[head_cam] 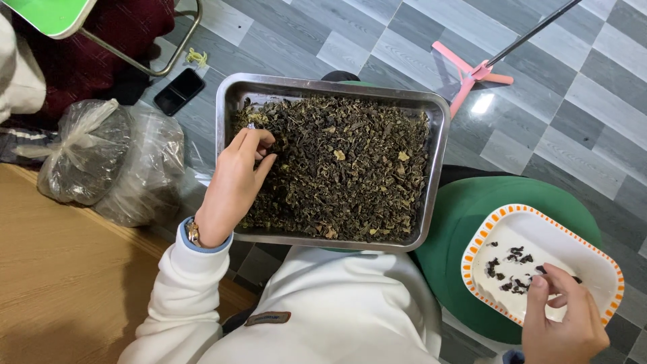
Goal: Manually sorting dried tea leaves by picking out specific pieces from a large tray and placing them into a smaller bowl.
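Two hands at work | right hand (563, 320) pinching over dark bits on the orange-rimmed white dish (610, 273), on a green stool (465, 216) | left hand (236, 185) fingers pinched, pressed into dried leaves (344, 168) filling the steel tray (437, 128) | beyond: plastic bags (101, 158), black phone (178, 91) on tiled floor (377, 40)

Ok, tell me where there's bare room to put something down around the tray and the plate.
Free: the wooden surface left of the left hand, and the grey tiled floor beyond the white plate. Crowded: the metal tray is full of dried leaves; plastic bags and a phone fill its left.
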